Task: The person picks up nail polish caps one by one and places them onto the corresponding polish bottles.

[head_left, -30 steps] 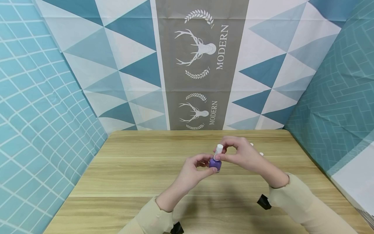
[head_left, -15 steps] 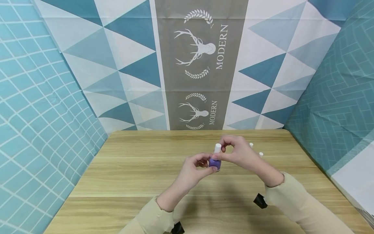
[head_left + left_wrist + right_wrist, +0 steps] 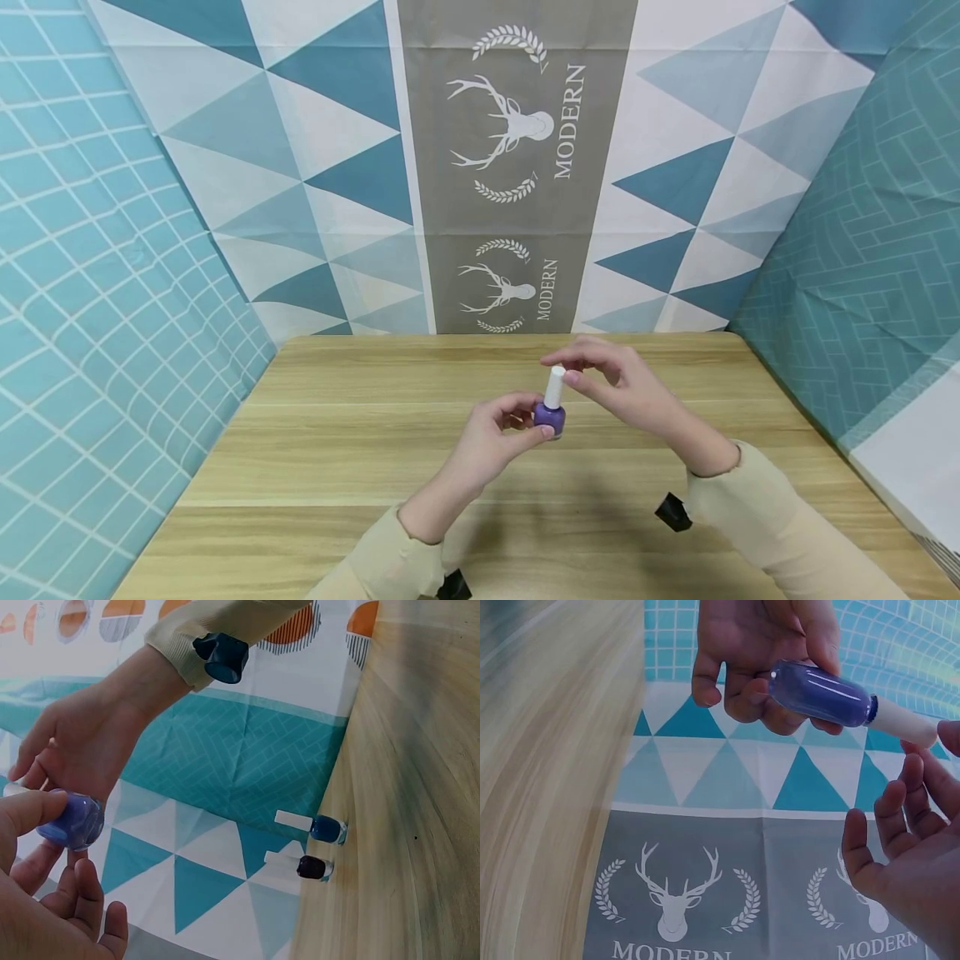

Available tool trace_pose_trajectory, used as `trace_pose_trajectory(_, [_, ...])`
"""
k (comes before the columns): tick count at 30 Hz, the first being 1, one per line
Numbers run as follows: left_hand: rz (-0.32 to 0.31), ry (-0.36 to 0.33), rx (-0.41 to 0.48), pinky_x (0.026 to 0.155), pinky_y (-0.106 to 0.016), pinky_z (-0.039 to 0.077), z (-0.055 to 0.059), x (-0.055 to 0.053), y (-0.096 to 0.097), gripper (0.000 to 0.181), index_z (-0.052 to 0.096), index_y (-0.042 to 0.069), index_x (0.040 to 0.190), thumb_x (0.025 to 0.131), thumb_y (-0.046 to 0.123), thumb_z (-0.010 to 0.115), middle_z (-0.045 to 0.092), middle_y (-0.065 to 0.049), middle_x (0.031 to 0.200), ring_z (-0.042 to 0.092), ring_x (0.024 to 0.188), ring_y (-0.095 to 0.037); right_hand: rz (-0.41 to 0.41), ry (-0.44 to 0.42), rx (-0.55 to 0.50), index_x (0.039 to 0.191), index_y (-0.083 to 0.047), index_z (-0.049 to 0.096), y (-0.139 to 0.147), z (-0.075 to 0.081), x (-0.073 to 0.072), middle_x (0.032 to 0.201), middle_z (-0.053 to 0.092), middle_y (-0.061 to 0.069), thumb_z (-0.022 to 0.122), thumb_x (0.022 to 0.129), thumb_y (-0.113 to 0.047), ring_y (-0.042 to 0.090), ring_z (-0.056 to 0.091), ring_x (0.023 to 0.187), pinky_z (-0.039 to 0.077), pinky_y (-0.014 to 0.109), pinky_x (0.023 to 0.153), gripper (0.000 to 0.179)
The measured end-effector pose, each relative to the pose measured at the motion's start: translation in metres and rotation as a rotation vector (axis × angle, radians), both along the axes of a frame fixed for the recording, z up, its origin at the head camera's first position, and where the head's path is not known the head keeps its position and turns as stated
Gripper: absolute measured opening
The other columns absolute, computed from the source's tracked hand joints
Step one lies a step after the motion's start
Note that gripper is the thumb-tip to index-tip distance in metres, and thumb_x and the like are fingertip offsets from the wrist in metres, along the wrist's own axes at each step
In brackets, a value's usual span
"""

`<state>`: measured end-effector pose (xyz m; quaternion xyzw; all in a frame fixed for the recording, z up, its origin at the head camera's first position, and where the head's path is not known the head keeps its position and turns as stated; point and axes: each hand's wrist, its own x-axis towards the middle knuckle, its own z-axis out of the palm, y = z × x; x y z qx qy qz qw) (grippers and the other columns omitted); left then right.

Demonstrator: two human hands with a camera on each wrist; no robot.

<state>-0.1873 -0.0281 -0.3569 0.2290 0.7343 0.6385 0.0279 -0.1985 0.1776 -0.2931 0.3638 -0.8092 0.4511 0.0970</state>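
Observation:
A bottle of purple nail polish [image 3: 550, 418] with a tall white cap [image 3: 554, 388] is held up over the table, tilted slightly. My left hand [image 3: 495, 433] pinches the glass body between thumb and fingers. At the cap's upper end, my right hand [image 3: 611, 379] has its thumb on one side and its index finger on the other. The right wrist view shows these fingertips right at the end of the white cap [image 3: 904, 724], with the other fingers of the right hand [image 3: 922, 847] spread loosely. In the left wrist view, the purple bottle [image 3: 75, 821] sits under the left thumb.
A blue nail polish bottle [image 3: 327, 829] and a dark one [image 3: 312, 867], both white-capped, stand on the wooden table [image 3: 337, 458]. In the head view the right hand hides them. Patterned cloths [image 3: 322, 167] hang around the table's back and sides.
The right hand's thumb has moved up from the lower cap to its top, and its fingers have spread. More of the white cap shows. The left hand has hardly moved.

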Motion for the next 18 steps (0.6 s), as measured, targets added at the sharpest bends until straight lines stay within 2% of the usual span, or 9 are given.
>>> trace_pose_trajectory(7, [-0.004,-0.004,-0.001,0.082,-0.033,0.045,-0.0016,-0.0011,0.0007,0.029,0.069,0.011,0.109,0.081,0.016,0.074,0.066,-0.005,0.094,0.055,0.087,-0.016,0.045,0.029,0.010,0.111,-0.020,0.068,0.0009,0.0033,0.0011,0.099,0.063,-0.007,0.058,0.092,-0.007,0.012,0.051,0.085,0.043,0.028,0.069,0.025])
trace_pose_trajectory(12, [-0.005,-0.016,0.001,0.082,-0.036,0.045,-0.0016,-0.0011,0.0012,0.030,0.069,0.011,0.110,0.081,0.016,0.074,0.067,-0.005,0.095,0.055,0.087,-0.016,0.047,0.038,-0.006,0.109,-0.019,0.069,0.0014,0.0014,-0.0002,0.096,0.063,-0.007,0.060,0.091,-0.005,0.012,0.051,0.084,0.044,0.027,0.068,0.024])
trace_pose_trajectory(18, [0.001,-0.020,-0.003,0.082,-0.035,0.046,-0.0009,-0.0005,0.0020,0.030,0.069,0.011,0.109,0.080,0.016,0.075,0.067,-0.005,0.095,0.055,0.087,-0.016,0.024,0.068,-0.034,0.102,-0.016,0.069,0.0006,-0.0011,-0.0016,0.084,0.059,-0.005,0.065,0.087,-0.002,0.011,0.051,0.079,0.045,0.026,0.071,0.021])
